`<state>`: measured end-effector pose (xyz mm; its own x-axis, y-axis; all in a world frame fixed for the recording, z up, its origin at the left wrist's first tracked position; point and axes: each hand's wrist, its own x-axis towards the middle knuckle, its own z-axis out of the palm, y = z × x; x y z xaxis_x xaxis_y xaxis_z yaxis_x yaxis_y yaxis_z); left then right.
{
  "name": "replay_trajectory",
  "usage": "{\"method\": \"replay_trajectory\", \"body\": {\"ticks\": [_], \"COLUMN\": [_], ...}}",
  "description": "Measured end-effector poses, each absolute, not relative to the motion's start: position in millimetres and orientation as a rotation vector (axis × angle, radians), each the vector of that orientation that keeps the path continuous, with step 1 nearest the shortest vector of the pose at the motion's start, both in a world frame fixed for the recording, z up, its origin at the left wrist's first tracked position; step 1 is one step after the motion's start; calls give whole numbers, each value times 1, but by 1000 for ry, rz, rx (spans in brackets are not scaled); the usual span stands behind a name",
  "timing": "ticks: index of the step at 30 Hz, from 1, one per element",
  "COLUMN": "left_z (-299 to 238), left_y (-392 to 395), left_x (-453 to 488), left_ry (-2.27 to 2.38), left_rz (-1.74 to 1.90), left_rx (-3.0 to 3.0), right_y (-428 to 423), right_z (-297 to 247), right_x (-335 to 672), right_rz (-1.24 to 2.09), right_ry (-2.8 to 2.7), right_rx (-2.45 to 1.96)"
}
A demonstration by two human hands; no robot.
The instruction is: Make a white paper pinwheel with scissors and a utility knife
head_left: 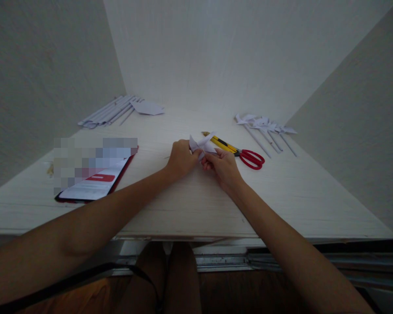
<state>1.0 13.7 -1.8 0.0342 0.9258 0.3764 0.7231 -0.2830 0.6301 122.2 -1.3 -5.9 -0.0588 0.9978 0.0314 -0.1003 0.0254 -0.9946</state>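
Observation:
Between my two hands, over the middle of the white table, is a folded white paper pinwheel [205,144]. My left hand [182,159] is closed on its left side, thumb toward the centre. My right hand [225,168] pinches its lower right part between thumb and fingers. Whatever fastens the paper's centre is too small to make out. Just behind and right of my right hand lie a yellow utility knife [223,145] and scissors with red handles [253,159], close together on the table.
At the back left are several rolled paper sticks [109,112] and a flat paper piece [149,107]. Several paper pinwheels on sticks [265,124] lie at the back right. A partly blurred tablet [94,187] rests at the left. Walls enclose the table [190,209] at the back and sides.

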Motion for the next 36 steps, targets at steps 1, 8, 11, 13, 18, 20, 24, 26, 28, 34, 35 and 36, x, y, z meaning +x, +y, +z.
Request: {"method": "replay_trajectory", "body": {"ticks": [1,8,11,13,18,20,24,26,28,34,35,36], "left_z": [-2,-5,-6,-5,-5,-5,-6,-5,-5,-4,-5,-5], "left_y": [14,15,13,11,10,12,14,15,15,18,19,20], "left_x": [1,0,2,3,6,6,3,3,2,1,0,0], "left_ry": [1678,1594,1622,1623,1634,1617,1573,1591,1625,1573,1559,1550], "left_rz": [1100,1162,1156,1134,1068,1064,1090,1080,1066,1073,1073,1076], "left_rx": [2066,2143,2184,2222,2291,2256,2168,2145,2121,2013,1996,1978], "right_y": [-1,-3,-4,-4,-1,0,0,0,0,-2,-4,-5], "right_z": [-6,-4,-4,-4,-7,-8,-6,-4,-2,7,11,15], "right_x": [123,122,118,117,119,122,128,131,133,140,142,145], "right_rz": [1286,1322,1311,1277,1239,1272,1328,1361,1416,1543,1561,1578], "right_ry": [-1196,-1152,-1108,-1085,-1119,-1151,-1199,-1198,-1179,-1147,-1147,-1147], "right_rx": [-1095,-1097,-1086,-1081,-1066,-1051,-1044,-1069,-1090,-1127,-1144,-1169]}}
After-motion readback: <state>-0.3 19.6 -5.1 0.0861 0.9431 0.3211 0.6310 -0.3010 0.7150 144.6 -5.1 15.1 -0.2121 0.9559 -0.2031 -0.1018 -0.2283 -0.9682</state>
